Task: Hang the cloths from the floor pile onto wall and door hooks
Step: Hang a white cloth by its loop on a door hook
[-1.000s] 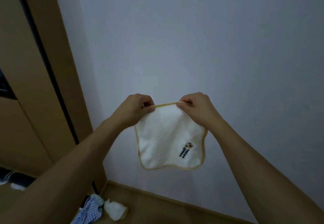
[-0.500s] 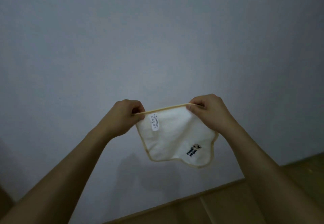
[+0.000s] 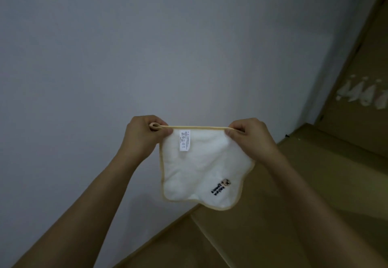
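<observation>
A small white cloth [image 3: 201, 169] with a yellow border, a white care label and a small embroidered bear hangs in front of the pale wall. My left hand [image 3: 142, 137] pinches its top left corner, where a little yellow hanging loop [image 3: 155, 126] sticks out between the fingers. My right hand [image 3: 249, 137] pinches the top right corner. The top edge is pulled straight between the two hands. On the brown door [image 3: 354, 133] at the far right, several white cloths [image 3: 361, 94] hang in a row.
A plain grey-white wall [image 3: 147, 47] fills most of the view. The tan floor [image 3: 273, 236] runs from the bottom middle to the right, with a baseboard along the wall's foot. No hook on the wall is visible.
The view has swung right, so the door with hanging cloths has come into sight. The cloth's hanging loop now shows at my left hand. Both hands keep their hold.
</observation>
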A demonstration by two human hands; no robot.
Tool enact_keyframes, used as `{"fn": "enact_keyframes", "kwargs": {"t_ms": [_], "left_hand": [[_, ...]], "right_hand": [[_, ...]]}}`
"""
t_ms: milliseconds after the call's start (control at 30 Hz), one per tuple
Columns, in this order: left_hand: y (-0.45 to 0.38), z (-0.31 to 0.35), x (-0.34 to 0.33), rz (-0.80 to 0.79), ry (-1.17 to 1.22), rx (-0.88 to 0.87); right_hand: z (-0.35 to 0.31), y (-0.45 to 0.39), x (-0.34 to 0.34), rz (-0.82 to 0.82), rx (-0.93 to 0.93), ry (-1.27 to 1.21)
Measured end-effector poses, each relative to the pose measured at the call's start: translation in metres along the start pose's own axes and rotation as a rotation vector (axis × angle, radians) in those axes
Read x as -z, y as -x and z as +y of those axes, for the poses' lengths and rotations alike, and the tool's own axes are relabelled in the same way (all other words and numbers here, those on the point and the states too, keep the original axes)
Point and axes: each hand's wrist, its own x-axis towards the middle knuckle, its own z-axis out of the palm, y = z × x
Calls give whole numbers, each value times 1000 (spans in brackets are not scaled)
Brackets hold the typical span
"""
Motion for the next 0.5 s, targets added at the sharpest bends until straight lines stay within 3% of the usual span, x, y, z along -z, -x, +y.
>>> {"fn": "enact_keyframes", "kwargs": {"t_ms": [500], "left_hand": [[-57,87,-201,-275,220,-80]], "right_hand": [[167,-13,72,-48,-218,88]]}}
